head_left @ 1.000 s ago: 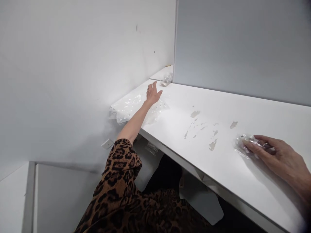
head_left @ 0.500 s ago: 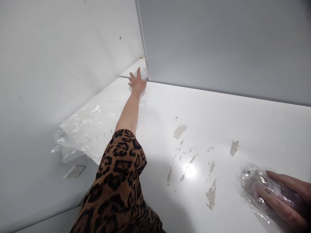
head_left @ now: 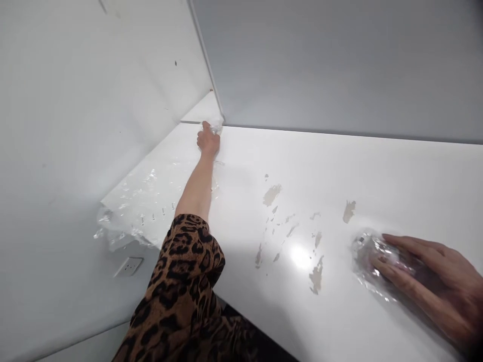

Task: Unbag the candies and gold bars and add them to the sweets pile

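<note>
Plastic (head_left: 216, 123) partly behind left fingers (head_left: 206, 126)

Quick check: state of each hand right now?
Left hand: curled at the far bag; grip can't be told.
Right hand: closed, holding the near bag.

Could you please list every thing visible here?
Table: one, white, centre
Worn patches: several, greyish, mid-table
Plastic film: count unclear, clear, table's left
Far packet: one, clear, back corner
Near packet: one, clear, right
Board: one, white, back corner
Speck: one, brownish, back corner
Wall: one, white, left
Partition: one, grey, back
Socket: one, white, lower left
Sleeve: one, brown patterned, lower centre
Left grip: one, bare, at far packet
Right grip: one, bare, holding near packet
</note>
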Motion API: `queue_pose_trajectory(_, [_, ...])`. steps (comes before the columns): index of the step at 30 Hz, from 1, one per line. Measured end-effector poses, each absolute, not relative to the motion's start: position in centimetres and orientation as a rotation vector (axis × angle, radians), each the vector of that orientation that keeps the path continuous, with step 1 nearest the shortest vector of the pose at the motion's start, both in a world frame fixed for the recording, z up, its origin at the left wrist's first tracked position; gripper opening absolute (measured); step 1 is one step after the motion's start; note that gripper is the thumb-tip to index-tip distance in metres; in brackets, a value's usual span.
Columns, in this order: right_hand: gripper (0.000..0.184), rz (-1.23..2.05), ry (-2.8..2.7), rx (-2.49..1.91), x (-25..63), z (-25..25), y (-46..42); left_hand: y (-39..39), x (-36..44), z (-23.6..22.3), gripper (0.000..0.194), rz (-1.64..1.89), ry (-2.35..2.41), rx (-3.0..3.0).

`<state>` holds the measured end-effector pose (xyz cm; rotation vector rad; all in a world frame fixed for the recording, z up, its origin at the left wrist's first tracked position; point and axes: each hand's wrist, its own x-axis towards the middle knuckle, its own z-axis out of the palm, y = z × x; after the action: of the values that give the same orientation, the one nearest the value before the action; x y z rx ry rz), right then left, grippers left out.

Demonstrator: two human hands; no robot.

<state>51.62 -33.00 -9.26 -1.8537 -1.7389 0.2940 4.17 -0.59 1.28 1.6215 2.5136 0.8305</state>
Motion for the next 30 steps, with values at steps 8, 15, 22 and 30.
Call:
queue_pose_trajectory(8, [0.064, 0.55, -1.901, -1.637, 47.7, -9.8, -15.0, -2.3, 7.8, -3.6, 0.042, 0.573, 2.45, 1.774])
queue_pose_trajectory(15, [0.069, 0.586, -1.955, -1.796, 46.8, -9.9, -5.9, -5.0, 14.3, -6.8, 0.048, 0.406, 2.181, 2.019])
queue_pose_trajectory(22, [0.055, 0.608, -2.024, -1.788, 45.6, -9.7, -3.0, -6.6, 17.6, -4.8, 0.051, 0.481, 1.953, 1.873])
queue_pose_trajectory(30, [0.052, 0.422, -1.865, -1.598, 44.8, -9.2, -3.3, -5.3, 19.2, -2.8, 0.039, 1.022, 1.912, 1.712])
